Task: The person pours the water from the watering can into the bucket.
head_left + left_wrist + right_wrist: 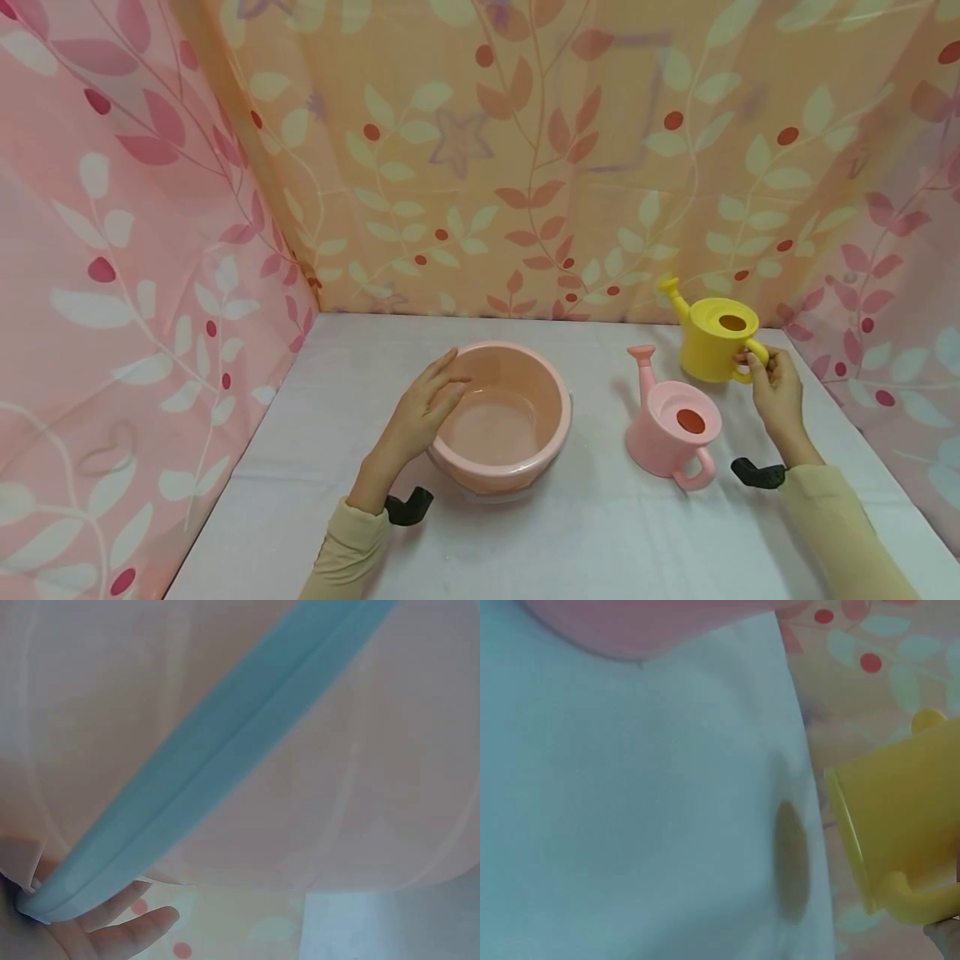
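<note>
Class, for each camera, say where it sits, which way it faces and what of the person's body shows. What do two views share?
Head: on the head, facing forward and down at the table; left hand, right hand and sleeves show.
Left wrist: on that wrist, facing the basin and a bluish band; left fingers show.
Right wrist: facing tabletop and yellow watering can; a bit of right hand shows.
Shared: head and right wrist show the yellow watering can.

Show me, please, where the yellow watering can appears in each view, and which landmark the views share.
Head: yellow can on the right, held by the right hand.
Left wrist: not in it.
Right wrist: yellow can at the right edge, partly cut off.
Shared landmark: the leafy cloth with red dots, in all three.
</note>
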`<state>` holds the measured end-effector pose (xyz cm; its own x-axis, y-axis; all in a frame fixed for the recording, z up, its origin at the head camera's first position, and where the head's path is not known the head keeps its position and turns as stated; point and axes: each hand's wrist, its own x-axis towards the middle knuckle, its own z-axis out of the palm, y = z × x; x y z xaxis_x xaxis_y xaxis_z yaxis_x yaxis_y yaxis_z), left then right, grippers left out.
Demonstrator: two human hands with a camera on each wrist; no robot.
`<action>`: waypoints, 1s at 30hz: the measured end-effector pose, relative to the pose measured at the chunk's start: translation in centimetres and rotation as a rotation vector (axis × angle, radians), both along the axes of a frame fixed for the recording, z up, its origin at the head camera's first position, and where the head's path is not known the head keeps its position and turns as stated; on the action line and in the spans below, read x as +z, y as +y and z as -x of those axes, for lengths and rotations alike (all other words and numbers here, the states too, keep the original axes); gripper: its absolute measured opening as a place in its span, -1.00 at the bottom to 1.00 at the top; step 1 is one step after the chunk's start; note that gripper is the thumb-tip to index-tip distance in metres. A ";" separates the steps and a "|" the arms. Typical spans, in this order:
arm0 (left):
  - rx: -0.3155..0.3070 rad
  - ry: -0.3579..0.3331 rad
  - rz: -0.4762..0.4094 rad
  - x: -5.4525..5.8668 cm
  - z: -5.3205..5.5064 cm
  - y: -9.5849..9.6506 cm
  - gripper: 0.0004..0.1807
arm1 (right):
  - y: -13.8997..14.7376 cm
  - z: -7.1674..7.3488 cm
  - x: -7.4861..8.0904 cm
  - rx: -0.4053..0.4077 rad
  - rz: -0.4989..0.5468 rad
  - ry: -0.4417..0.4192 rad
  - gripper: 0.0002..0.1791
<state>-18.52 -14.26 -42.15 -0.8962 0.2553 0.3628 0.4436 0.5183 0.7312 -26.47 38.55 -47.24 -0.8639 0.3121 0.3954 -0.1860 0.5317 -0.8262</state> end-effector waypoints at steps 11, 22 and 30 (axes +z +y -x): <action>0.004 -0.013 -0.008 0.0 -0.1 0.0 -0.55 | -0.6 -1.1 0.2 0.060 0.088 0.053 -0.84; 0.004 -0.004 -0.018 0.0 0.0 0.0 -0.59 | 1.3 -0.2 -2.3 0.056 0.062 0.016 -0.78; 0.006 -0.014 -0.023 0.0 0.1 0.1 -0.62 | 2.3 0.1 -3.9 0.050 -0.006 0.000 -0.71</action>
<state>-18.63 -14.19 -42.13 -0.9028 0.2419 0.3557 0.4301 0.5037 0.7492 -26.58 40.88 -51.18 -0.8784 0.2667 0.3966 -0.2119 0.5265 -0.8234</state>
